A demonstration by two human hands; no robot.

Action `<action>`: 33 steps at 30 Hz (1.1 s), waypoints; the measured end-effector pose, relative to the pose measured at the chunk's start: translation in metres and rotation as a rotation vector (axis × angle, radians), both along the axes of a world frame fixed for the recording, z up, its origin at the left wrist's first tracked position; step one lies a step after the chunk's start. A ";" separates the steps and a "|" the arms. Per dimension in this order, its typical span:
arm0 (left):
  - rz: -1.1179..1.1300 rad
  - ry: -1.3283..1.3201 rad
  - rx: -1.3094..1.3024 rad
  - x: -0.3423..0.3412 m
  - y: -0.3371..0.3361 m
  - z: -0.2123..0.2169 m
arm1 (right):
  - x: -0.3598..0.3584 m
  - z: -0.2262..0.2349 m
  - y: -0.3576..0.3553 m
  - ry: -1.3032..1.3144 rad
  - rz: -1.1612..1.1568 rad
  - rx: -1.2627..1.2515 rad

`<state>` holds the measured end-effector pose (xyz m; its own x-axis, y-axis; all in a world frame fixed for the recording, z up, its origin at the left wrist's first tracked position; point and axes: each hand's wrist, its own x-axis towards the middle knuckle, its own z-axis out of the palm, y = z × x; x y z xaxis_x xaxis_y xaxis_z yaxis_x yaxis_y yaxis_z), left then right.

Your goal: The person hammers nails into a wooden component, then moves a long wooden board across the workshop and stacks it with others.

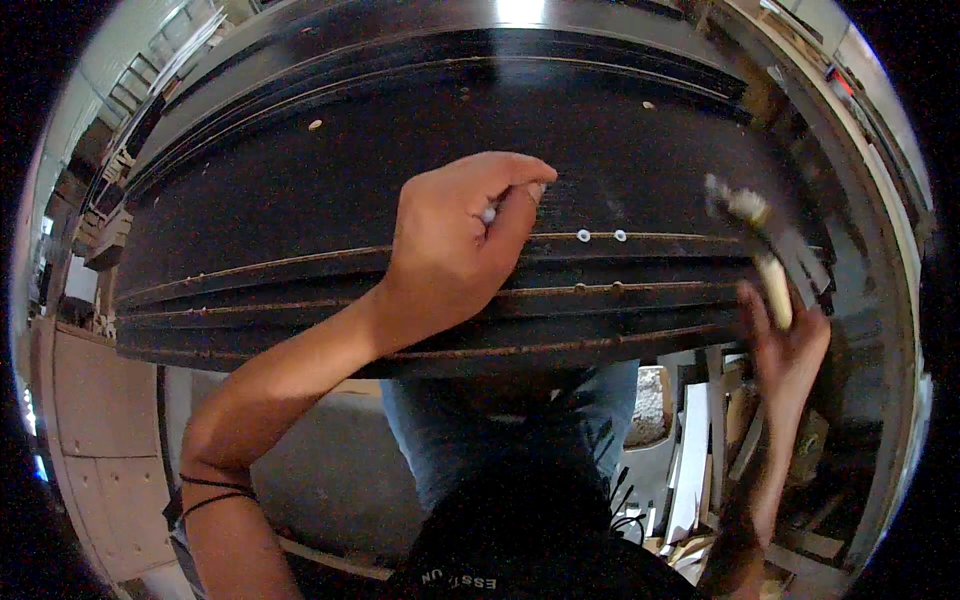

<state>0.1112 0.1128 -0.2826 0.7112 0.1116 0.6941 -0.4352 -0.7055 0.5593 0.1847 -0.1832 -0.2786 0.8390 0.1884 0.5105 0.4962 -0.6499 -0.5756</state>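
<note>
Pinching white plug, left hand, hammer, right hand

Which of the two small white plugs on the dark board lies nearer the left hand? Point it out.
The left one of the pair, white plug, lies nearer the left hand; its twin sits further toward the hammer.

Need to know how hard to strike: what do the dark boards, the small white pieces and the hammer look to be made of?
The dark boards look like laminated wood panels: smooth dark faces, with raw brownish edges. The small white pieces set in the edge seem plastic, glossy and round. The hammer in the right hand looks to have a pale wooden handle and a metal head, though blurred. The left hand pinches another white piece.
</note>
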 end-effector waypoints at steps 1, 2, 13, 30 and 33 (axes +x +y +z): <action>0.014 0.001 -0.005 0.001 0.002 -0.003 | 0.018 -0.001 0.006 -0.026 -0.018 -0.119; 0.018 -0.015 -0.023 0.004 0.002 -0.004 | 0.030 0.009 0.015 -0.023 0.054 -0.180; 0.059 0.031 0.072 0.001 0.006 0.002 | 0.073 0.007 0.027 -0.007 0.488 -0.246; 0.135 0.002 -0.168 -0.005 -0.006 0.002 | 0.056 -0.014 -0.005 -0.223 0.333 -0.296; 0.186 -0.015 -0.067 -0.007 0.008 0.002 | 0.052 -0.011 0.003 -0.169 0.248 -0.308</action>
<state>0.1041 0.1205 -0.2805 0.6634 0.2864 0.6913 -0.3098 -0.7359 0.6021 0.2366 -0.1803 -0.2891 0.6583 0.5393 0.5251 0.7300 -0.6277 -0.2705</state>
